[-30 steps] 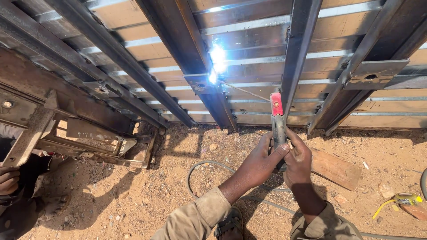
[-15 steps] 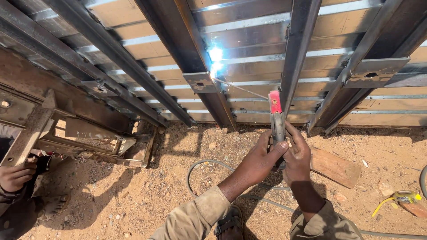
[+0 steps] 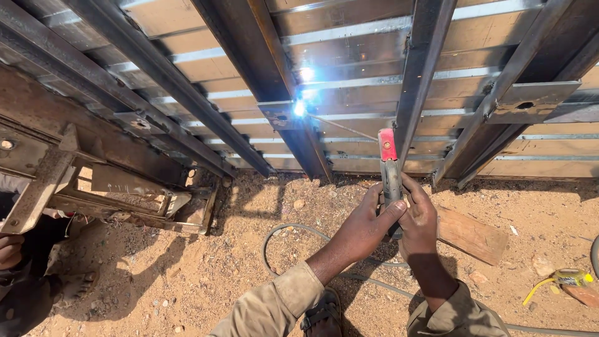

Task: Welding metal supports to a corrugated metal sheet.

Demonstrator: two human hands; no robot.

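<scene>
Both my hands grip a welding electrode holder (image 3: 389, 168) with a red head and grey handle. My left hand (image 3: 364, 226) wraps the handle from the left, and my right hand (image 3: 418, 219) closes on it from the right. A thin electrode rod (image 3: 340, 127) runs from the holder's head up and left to a bright blue-white arc (image 3: 300, 107). The arc burns on a small steel plate (image 3: 281, 114) fixed to a dark steel beam (image 3: 268, 75) of a framed metal panel.
A welding cable (image 3: 293, 231) loops over the sandy ground. A wooden board (image 3: 471, 234) lies to the right of my hands. A rusty steel frame (image 3: 112, 187) sits at left, above another person's hand (image 3: 9, 248) and sandalled foot. A yellow tool (image 3: 564, 278) lies at far right.
The arc stays lit at the same joint. The other person's hand at the left edge has dropped lower and drawn back. My hands and the holder barely moved.
</scene>
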